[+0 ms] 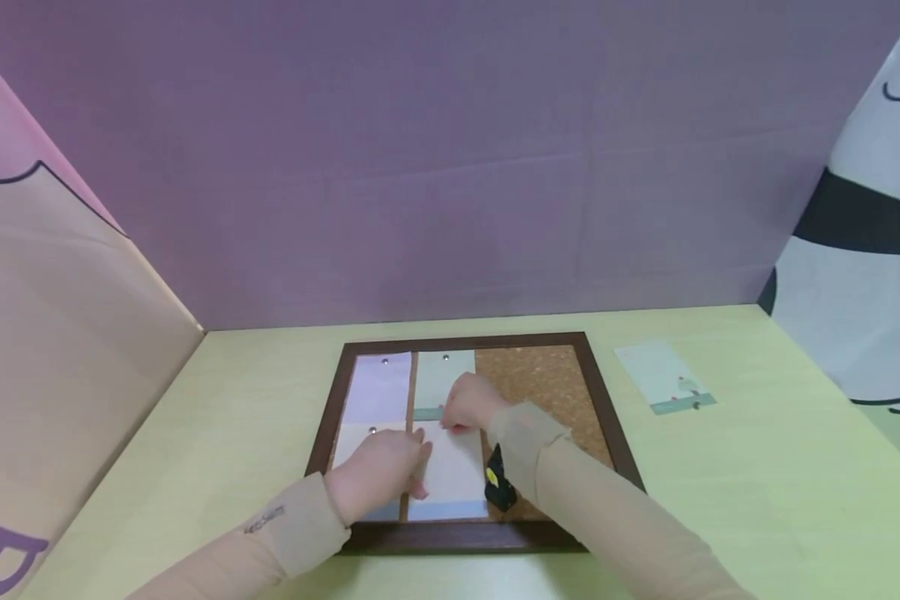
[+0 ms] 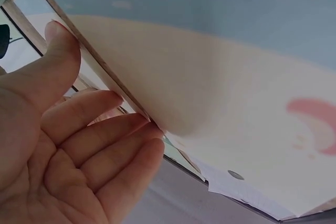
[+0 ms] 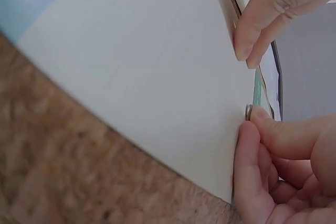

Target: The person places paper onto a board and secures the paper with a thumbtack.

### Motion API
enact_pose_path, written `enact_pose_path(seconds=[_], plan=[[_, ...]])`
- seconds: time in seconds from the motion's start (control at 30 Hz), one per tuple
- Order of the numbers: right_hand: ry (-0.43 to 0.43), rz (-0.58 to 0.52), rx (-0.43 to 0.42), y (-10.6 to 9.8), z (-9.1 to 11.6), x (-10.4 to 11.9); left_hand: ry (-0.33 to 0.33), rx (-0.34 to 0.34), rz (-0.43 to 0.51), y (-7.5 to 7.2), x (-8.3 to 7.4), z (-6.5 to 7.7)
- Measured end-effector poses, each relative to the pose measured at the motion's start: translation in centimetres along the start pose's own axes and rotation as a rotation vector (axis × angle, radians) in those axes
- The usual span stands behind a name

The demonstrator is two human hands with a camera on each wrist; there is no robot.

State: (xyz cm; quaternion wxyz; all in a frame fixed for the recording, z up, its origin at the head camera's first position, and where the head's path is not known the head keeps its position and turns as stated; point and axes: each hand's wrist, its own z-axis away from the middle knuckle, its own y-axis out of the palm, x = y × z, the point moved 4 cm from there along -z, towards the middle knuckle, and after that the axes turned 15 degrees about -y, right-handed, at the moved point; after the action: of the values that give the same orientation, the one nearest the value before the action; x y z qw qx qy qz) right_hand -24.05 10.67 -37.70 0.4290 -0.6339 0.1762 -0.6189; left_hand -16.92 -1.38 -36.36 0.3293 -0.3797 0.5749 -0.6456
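Note:
A framed cork board (image 1: 547,375) lies on the table. At its lower middle is a white sheet with a blue bottom band (image 1: 453,475). My right hand (image 1: 472,402) is at that sheet's top edge. In the right wrist view its thumb and curled fingers pinch a small silver thumbtack (image 3: 249,112) against the paper. My left hand (image 1: 386,467) rests over the gap between this sheet and the lower-left sheet (image 2: 142,61), which shows a red moon. Its fingers are loosely extended, touching the paper's edge and holding nothing.
A lilac sheet (image 1: 378,387) and a pale sheet with a green band (image 1: 431,379) are tacked at the board's upper left and upper middle. Another pale sheet with a green band (image 1: 663,375) lies on the table (image 1: 780,467) right of the board. A purple backdrop (image 1: 420,167) stands behind.

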Motion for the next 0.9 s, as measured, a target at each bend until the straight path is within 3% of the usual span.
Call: enact_pose_path(seconds=[0.47,0.67,0.9], plan=[[-0.02,-0.052,-0.017,0.17,0.38,0.16,-0.006,-0.007,-0.009,-0.31,-0.03,0.25],[-0.03,0.022,-0.008,0.29,0.1,0.01,0.013,-0.028,-0.046,-0.26,-0.09,0.2],[-0.023,0.153,0.01,-0.11,0.1,-0.29,0.006,-0.016,-0.026,-0.38,-0.12,0.19]])
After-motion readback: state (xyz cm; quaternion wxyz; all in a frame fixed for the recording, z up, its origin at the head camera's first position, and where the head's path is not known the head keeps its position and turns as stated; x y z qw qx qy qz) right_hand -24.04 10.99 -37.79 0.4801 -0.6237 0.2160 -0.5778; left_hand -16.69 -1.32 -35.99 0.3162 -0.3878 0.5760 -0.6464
